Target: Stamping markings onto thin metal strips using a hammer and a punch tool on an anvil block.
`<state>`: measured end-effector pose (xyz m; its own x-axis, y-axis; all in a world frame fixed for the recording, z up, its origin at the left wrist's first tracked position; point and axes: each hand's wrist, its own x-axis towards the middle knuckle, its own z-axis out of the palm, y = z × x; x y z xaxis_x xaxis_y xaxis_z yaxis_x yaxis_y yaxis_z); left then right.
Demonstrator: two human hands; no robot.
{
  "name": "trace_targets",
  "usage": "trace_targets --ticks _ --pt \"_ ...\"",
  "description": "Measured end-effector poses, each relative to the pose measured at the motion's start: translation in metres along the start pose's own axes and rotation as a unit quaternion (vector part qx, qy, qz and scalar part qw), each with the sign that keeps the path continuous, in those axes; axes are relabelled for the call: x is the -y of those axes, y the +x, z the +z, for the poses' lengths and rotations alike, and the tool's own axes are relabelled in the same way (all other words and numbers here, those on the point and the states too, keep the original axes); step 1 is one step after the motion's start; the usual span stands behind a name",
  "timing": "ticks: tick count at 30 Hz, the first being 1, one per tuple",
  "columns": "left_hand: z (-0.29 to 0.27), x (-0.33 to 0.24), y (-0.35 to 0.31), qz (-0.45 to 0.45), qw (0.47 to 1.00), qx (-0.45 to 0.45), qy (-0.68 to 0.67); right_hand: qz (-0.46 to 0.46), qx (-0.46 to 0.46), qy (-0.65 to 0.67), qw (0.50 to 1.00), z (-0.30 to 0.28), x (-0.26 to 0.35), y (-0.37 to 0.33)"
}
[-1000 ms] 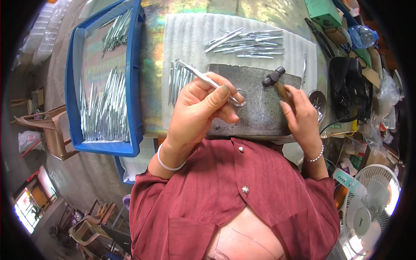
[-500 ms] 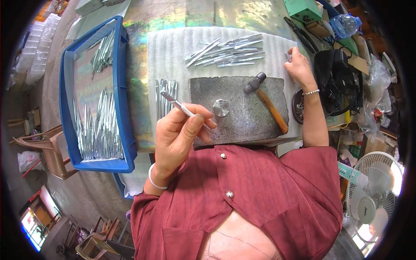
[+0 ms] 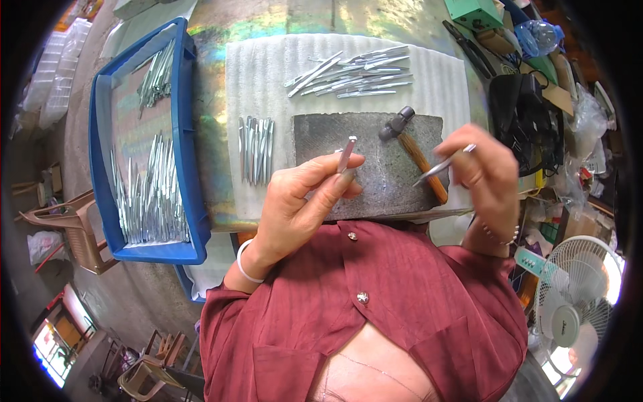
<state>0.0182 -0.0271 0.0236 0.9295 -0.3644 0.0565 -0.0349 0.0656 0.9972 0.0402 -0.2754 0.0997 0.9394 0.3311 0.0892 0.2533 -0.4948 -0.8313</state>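
My left hand (image 3: 298,204) pinches a slim silver metal piece (image 3: 347,154) between thumb and fingers, its end pointing up over the dark stone slab (image 3: 315,134). My right hand (image 3: 492,177), blurred by motion, is closed on a slim pointed silver tool (image 3: 442,166). Its tip points down and left, across the wooden handle of a hammer (image 3: 416,155) lying on the slab. Beyond the slab, a loose pile of slim metal pieces (image 3: 355,72) rests on white foam sheet (image 3: 261,74). Several more stand in a neat row (image 3: 256,151) left of the slab.
A blue tray (image 3: 184,141) at the left holds two groups of slim metal pieces. Black-handled pliers (image 3: 469,50), a green box (image 3: 472,12), a black bag (image 3: 516,114) and a plastic bottle (image 3: 538,37) crowd the right side. A fan (image 3: 569,308) stands at lower right.
My right hand has come from the foam sheet's right edge back toward me, with a pointed tool now showing in it. My left hand has moved right, its metal piece turned more upright.
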Motion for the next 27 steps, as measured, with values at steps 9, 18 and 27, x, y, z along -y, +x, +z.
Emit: trace_targets --ticks 9,18,27 --pt "0.013 0.007 -0.007 0.003 0.995 -0.043 -0.085 -0.046 0.016 0.071 0.996 0.066 0.007 0.012" --pt "0.01 -0.002 -0.009 -0.008 0.997 -0.036 -0.068 -0.059 -0.041 0.069 0.995 0.078 0.008 0.007" --pt "0.01 -0.002 -0.007 0.022 0.995 -0.035 -0.085 -0.086 -0.074 0.106 0.988 0.081 0.007 0.008"
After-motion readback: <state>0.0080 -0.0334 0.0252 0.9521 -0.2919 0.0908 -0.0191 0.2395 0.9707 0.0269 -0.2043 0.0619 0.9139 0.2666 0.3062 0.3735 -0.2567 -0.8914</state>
